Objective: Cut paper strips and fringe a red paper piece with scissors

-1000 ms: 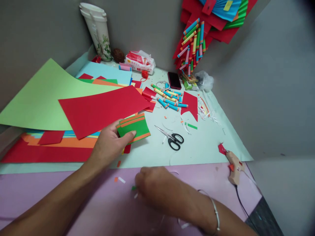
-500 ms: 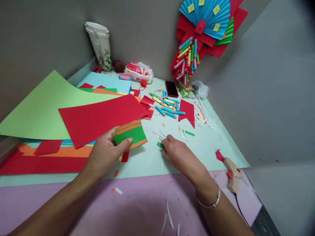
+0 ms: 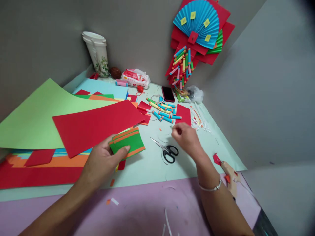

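My left hand (image 3: 104, 159) grips several small green paper pieces with orange stripes (image 3: 129, 143), its thumb lying on top of them. Black-handled scissors (image 3: 169, 153) rest on the pale sheet, between the green pieces and my right arm. Beyond them, my right hand (image 3: 184, 136) is raised with its fingers pressed together, close to a red paper piece (image 3: 184, 113). A tiny bit of green shows at its fingertips, too small to make out clearly.
Colored paper rolls (image 3: 163, 111) and a phone (image 3: 168, 94) lie further back. Large red paper (image 3: 95, 126) and green sheets cover the left. A glue gun (image 3: 230, 173) lies at the right. A blue fan (image 3: 199, 23) decoration leans against the wall.
My right hand has moved away and to the right, leaving the scissors on the sheet. The green strip beside them is gone from there. My left hand still holds the green pieces.
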{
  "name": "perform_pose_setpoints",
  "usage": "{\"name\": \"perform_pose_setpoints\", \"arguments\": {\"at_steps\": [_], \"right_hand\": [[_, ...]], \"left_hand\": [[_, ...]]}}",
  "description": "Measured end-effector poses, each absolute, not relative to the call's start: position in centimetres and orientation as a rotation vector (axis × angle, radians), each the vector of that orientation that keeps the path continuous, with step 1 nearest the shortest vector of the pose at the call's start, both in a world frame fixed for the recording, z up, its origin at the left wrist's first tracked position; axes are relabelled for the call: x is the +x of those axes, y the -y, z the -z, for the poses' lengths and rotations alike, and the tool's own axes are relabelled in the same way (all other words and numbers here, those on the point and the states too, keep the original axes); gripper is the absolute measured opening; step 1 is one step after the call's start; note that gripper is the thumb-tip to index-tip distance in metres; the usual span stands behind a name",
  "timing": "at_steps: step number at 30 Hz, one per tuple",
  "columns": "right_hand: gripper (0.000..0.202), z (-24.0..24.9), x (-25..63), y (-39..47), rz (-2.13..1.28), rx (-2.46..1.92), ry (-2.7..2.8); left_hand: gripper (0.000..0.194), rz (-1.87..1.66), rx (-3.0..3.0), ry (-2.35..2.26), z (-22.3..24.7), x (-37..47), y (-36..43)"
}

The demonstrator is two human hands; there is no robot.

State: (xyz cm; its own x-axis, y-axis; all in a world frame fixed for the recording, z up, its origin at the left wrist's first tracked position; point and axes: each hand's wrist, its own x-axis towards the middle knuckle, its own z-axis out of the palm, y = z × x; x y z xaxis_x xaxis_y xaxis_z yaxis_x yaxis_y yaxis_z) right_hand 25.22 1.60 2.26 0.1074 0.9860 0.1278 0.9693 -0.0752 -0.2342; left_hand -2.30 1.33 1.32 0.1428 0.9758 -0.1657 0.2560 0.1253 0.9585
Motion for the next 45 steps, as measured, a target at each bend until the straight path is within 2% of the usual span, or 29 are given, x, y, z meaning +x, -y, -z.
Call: {"name": "perform_pose_setpoints", "arguments": {"at_steps": [4,7,12,17,23,28,32,36,45], "right_hand": [[0.029,-2.7,28.2,-3.2,-0.046,-2.274,1.780],[0.035,-2.4,27.4,-2.9,-0.155,-2.237,1.872],[0.011,-1.7,24.2,-1.8,-0.414,-2.154,2.134],[0.016,-1.6,24.4,-2.3,-0.338,-2.279,2.128],[0.026,-3.7,27.7,-2.4,-0.120,-2.463,1.918],[0.015,-4.6,25.6,-0.4,-0.539,-2.221,2.217],[0.023,-4.3,23.5,0.7,-0.710,-2.096,2.391],[0.032,-4.2,22.5,1.3,-0.673,-2.132,2.457],[0.024,-4.0,19.3,1.3,-0.497,-2.321,2.434]], "left_hand": [[0.028,-0.839,1.355,-1.330,-1.3,-2.3,-1.4],[0.029,-0.834,1.363,-1.322,-1.3,-2.3,-1.5],[0.031,-0.836,1.375,-1.316,-1.3,-2.2,-1.4],[0.028,-0.817,1.373,-1.341,-1.5,-2.1,-1.2],[0.029,-0.826,1.359,-1.346,-1.6,-2.0,-1.1],[0.031,-0.808,1.355,-1.384,-1.7,-1.7,-1.0],[0.031,-0.802,1.362,-1.385,-1.7,-1.7,-1.0],[0.031,-0.790,1.385,-1.380,-1.7,-1.7,-1.1],[0.038,-0.776,1.404,-1.389,-1.4,-1.7,-1.2]]}}
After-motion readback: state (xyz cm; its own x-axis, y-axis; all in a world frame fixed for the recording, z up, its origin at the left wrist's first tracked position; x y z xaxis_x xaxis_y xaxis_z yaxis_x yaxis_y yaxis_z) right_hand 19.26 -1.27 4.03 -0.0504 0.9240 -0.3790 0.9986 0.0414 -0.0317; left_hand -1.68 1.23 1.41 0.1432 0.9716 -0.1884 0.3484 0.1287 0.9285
